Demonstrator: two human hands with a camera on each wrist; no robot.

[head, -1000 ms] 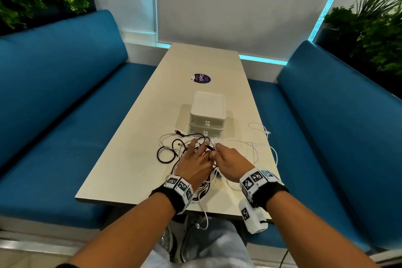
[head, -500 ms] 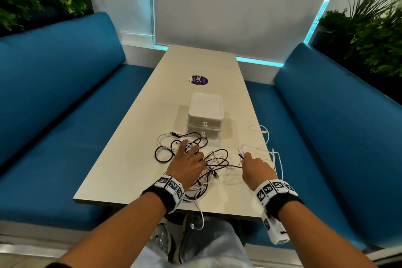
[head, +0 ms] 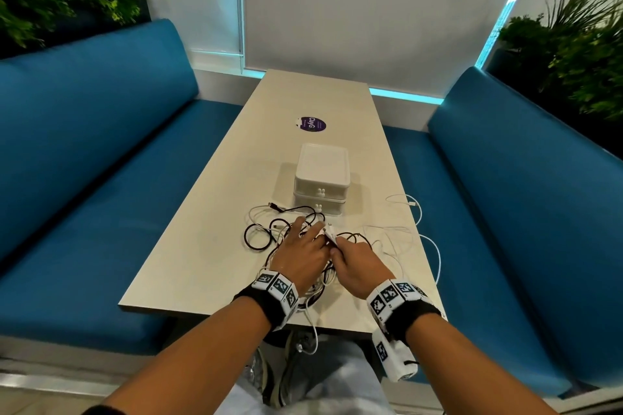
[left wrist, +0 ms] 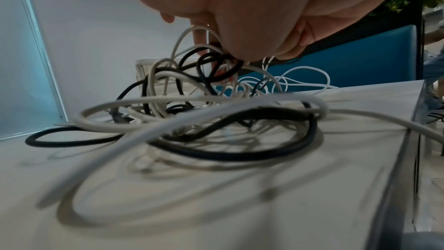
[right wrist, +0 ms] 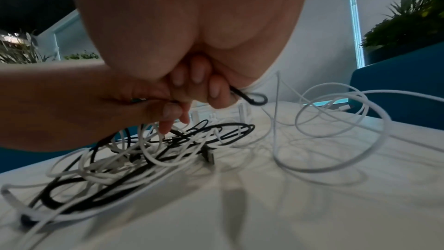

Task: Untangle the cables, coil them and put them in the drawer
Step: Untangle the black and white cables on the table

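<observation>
A tangle of black and white cables (head: 269, 236) lies on the near end of the table (head: 202, 246), just in front of a white two-drawer box (head: 320, 175) with both drawers closed. My left hand (head: 310, 229) lies on top of the tangle, and in the left wrist view cables (left wrist: 216, 64) rise into its thumb and fingers. Right beside it, my right hand (head: 333, 246) has its fingers curled round a thin black cable (right wrist: 250, 98). A white plug end (head: 328, 232) sticks out between the two hands.
A loose white cable (head: 418, 212) loops over the table's right edge. Another white cable end (head: 313, 340) hangs off the near edge over my lap. Blue benches (head: 84, 178) flank the table. A purple sticker (head: 313, 124) lies beyond the box.
Half a second ago my right hand was out to the right, drawing a cable away from the tangle. It has come back left and now meets my left hand, which stayed on the pile.
</observation>
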